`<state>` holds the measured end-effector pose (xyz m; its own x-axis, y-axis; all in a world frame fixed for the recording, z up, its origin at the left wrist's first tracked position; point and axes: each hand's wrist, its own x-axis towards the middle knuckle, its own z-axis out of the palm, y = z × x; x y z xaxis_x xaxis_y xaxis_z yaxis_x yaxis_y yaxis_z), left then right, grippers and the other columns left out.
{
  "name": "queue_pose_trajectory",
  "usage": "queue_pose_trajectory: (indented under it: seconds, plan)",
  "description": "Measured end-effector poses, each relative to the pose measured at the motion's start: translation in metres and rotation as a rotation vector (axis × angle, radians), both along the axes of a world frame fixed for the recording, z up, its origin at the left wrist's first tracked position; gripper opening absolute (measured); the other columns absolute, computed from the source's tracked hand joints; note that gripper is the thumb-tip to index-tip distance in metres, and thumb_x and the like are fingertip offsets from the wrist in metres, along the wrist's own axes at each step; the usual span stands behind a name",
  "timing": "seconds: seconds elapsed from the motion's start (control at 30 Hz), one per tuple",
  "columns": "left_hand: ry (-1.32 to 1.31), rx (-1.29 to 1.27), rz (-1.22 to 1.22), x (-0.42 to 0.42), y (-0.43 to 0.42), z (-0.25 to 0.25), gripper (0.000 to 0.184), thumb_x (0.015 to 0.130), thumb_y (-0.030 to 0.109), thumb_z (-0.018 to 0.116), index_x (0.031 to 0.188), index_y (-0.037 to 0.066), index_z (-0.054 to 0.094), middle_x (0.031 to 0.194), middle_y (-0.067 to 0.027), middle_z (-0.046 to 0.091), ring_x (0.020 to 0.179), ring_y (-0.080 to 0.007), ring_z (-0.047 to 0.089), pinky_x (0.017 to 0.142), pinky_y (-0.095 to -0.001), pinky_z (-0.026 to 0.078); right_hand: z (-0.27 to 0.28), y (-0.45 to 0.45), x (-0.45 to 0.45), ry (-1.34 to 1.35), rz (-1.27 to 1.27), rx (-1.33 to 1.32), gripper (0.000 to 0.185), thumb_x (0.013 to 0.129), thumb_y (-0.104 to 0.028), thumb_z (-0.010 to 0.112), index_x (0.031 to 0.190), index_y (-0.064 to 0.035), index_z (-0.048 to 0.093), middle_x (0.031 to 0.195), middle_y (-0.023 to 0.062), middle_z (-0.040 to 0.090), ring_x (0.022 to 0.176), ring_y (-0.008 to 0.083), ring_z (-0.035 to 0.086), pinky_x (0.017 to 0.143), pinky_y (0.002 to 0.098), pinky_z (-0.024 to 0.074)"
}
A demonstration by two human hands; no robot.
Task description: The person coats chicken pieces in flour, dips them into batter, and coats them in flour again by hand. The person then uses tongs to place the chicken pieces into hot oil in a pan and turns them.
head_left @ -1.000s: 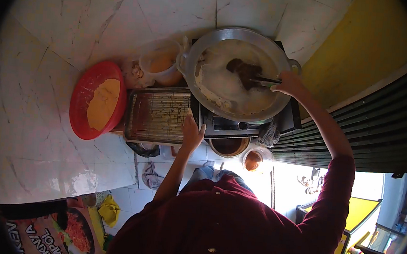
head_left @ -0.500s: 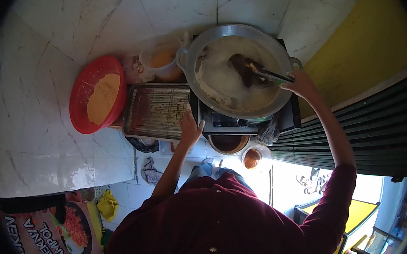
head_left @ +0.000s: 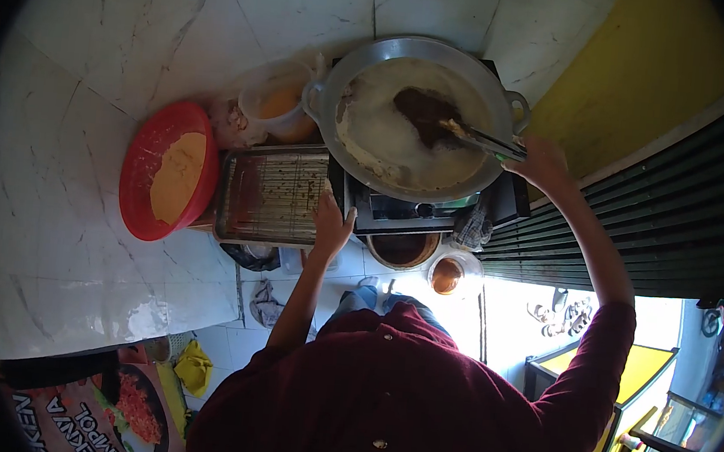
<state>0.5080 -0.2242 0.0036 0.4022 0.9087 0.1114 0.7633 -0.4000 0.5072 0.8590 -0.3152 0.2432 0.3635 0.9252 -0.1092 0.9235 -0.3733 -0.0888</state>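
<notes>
Just now the right hand (head_left: pixel 546 165) has drawn back past the rim of the big pan (head_left: pixel 420 49), and the tongs (head_left: pixel 491 143) have come with it. At their far tips, a yellowish piece (head_left: pixel 451 127) now shows where a second ago I saw none. I take that to mean the tongs have caught it in the pale, foamy liquid, though it isn't clear of the pan.

The right fingers are closed around the tongs' near end. Beyond the piece spreads a dark patch (head_left: pixel 419 110); foam or bubbling, I can't say.

The left hand (head_left: pixel 333 226) has stayed by the tray (head_left: pixel 266 240), its fingers at the edge nearest the pan, thumb apart. Whether they grip the rim I can't tell. Farther out from those fingers, past the tray, sits the red bowl (head_left: pixel 136 185) of pale powder (head_left: pixel 178 177). The piece's lower part is hard to make out.
</notes>
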Motion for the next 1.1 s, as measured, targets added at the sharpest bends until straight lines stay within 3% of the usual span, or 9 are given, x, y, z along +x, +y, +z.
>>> queue_pose_trajectory:
  seconds: [0.33,0.47,0.6,0.67,0.87,1.1]
  plan:
    - [0.05,-0.037,-0.002,-0.001,0.0,0.0,0.07,0.083,0.034,0.05,0.126,-0.013,0.021,0.13,-0.0297,0.024,0.12,-0.0406,0.028,0.095,-0.0579,0.022,0.017,-0.002,-0.006,-0.002,0.005,0.012,0.048,0.06,-0.038,0.069,0.092,-0.0035,0.06,0.081,0.0145,0.061,0.079,0.0287,0.06,0.071,0.0381,0.0469]
    - [0.044,-0.041,0.001,-0.001,-0.001,0.001,0.07,0.083,0.034,0.05,0.127,-0.012,0.021,0.131,-0.0294,0.023,0.121,-0.0404,0.027,0.095,-0.0583,0.022,-0.001,0.017,0.0,0.042,0.036,0.131,0.051,0.058,-0.04,0.071,0.087,-0.0007,0.059,0.08,0.0159,0.06,0.078,0.0301,0.059,0.069,0.0387,0.0466]
    - [0.037,-0.052,0.007,-0.001,0.0,0.002,0.07,0.082,0.034,0.051,0.127,-0.011,0.022,0.131,-0.0287,0.024,0.121,-0.0402,0.027,0.095,-0.0579,0.022,-0.018,0.057,-0.002,0.148,0.034,0.067,0.055,0.054,-0.041,0.073,0.087,0.0017,0.06,0.082,0.0178,0.061,0.078,0.0322,0.06,0.068,0.0379,0.0471]
    - [0.038,-0.038,0.013,0.0,-0.001,0.001,0.07,0.082,0.034,0.052,0.127,-0.011,0.022,0.13,-0.0284,0.025,0.121,-0.04,0.027,0.095,-0.0578,0.022,-0.014,0.074,-0.013,0.174,0.011,-0.052,0.052,0.053,-0.038,0.074,0.081,0.0042,0.062,0.072,0.0186,0.061,0.067,0.0284,0.061,0.061,0.0374,0.046]
    - [0.027,-0.055,0.023,0.001,-0.001,0.009,0.069,0.082,0.032,0.053,0.126,-0.011,0.023,0.13,-0.0279,0.027,0.121,-0.0392,0.029,0.095,-0.0576,0.022,-0.02,0.105,-0.022,0.112,0.097,0.042,0.054,0.049,-0.041,0.075,0.074,0.0057,0.062,0.064,0.0193,0.059,0.061,0.0306,0.06,0.056,0.0385,0.045]
    - [0.004,-0.017,0.024,0.0,-0.001,0.004,0.067,0.081,0.032,0.053,0.125,-0.01,0.025,0.128,-0.0268,0.029,0.12,-0.0386,0.03,0.095,-0.0583,0.022,-0.005,0.108,-0.023,0.14,0.101,0.023,0.056,0.05,-0.043,0.074,0.076,0.0053,0.06,0.071,0.0194,0.061,0.066,0.0311,0.06,0.06,0.0388,0.0456]
